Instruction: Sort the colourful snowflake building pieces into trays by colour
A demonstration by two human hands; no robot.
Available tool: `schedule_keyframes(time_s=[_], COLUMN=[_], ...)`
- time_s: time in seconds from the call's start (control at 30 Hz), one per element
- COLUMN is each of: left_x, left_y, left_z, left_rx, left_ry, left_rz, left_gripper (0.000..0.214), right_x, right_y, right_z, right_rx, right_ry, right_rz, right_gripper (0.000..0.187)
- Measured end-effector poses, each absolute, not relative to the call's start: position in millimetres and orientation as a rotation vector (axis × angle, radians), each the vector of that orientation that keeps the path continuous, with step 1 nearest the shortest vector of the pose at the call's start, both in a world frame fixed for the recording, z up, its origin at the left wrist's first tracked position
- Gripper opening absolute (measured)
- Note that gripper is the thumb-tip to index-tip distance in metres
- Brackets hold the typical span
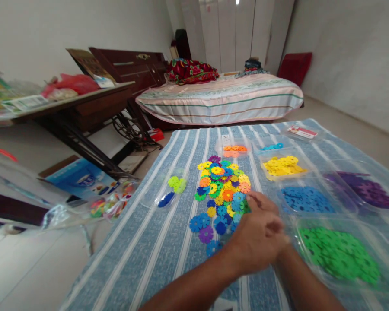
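Note:
My hands overlap at the near right side of a mixed pile of flower-shaped plastic discs (pixel 227 195). In front, my left hand (pixel 257 239) is closed, its fingers curled to the right; what they hold, if anything, is hidden. Partly behind it, my right hand (pixel 262 202) bends its fingers down at the pile's edge, beside a light blue disc (pixel 238 199). Those fingers look closed, their tips blurred. Right of my hands stand clear tubs of green discs (pixel 339 252), blue discs (pixel 306 199), yellow discs (pixel 283 166) and purple discs (pixel 365 188).
A clear tray at left holds lime discs (pixel 177 184) and dark blue discs (pixel 166 199). Further back are tubs of orange discs (pixel 235 150) and light blue discs (pixel 272 147). A striped cloth (pixel 142 259) covers the table; a bed (pixel 220 99) stands beyond.

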State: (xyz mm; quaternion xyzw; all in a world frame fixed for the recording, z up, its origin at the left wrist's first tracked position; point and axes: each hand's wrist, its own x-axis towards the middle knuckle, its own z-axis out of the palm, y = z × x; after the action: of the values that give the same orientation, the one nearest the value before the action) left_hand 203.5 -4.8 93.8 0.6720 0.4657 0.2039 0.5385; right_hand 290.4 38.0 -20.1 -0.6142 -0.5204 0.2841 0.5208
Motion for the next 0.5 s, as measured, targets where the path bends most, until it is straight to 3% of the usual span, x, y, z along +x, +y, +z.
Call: schedule_keyframes(time_s=[0.27, 0.37, 0.5], left_x=[78.6, 57.6, 50.8], left_y=[6.3, 6.2, 9.3], left_z=[90.2, 88.4, 87.0], left_rx=[2.164, 2.104, 2.056], left_ry=[1.868, 1.945, 1.865], left_rz=[0.005, -0.183, -0.148], left_gripper=[0.022, 0.026, 0.021], right_x=[290.8, 290.4, 289.6], right_y=[37.2, 36.6, 36.5], right_z=[-11.0, -11.1, -10.0], right_rx=[-1.463, -1.477, -1.484], right_ry=[-1.313, -1.3, -1.294], right_rz=[0.683, 0.676, 0.678], right_gripper=[0.028, 0.029, 0.029])
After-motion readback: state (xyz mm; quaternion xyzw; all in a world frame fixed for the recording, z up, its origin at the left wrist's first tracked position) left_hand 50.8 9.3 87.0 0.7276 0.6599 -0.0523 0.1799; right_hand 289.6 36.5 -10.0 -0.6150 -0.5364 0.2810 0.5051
